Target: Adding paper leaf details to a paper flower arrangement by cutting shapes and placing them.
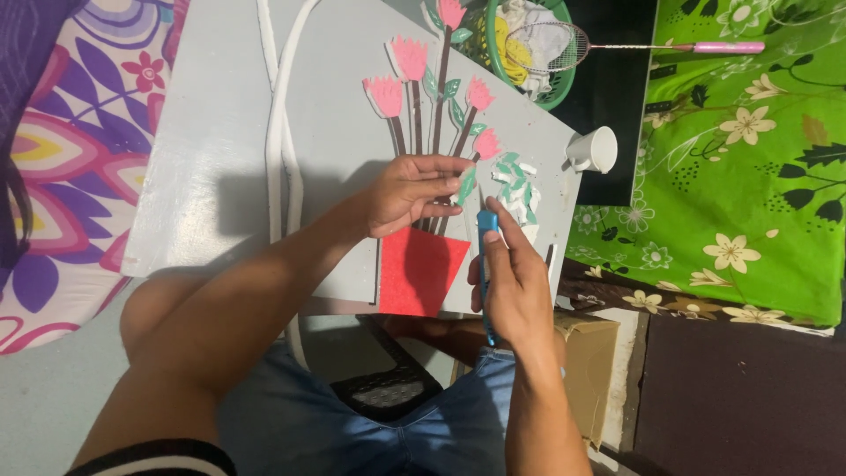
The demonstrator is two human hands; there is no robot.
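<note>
A white foam board [220, 167] rests on my lap. On it sits a craft picture: pink paper flowers [410, 57] on brown stems [441, 97] rising from a red pot shape [419, 271]. My left hand [410, 189] lies over the stems above the pot and pinches a small green leaf piece [465, 187]. My right hand [515, 282] holds a blue utility knife [486, 222], its tip pointing up close to the leaf. Loose green and white scraps [515, 181] lie on the board just right of the leaf.
A white cup [596, 150] lies tipped at the board's right corner. A green basket [529, 44] with cloth and a pink-handled racket [617, 44] sits behind. Green floral fabric [749, 159] is at right, purple floral fabric [70, 159] at left, a cardboard box [586, 370] below.
</note>
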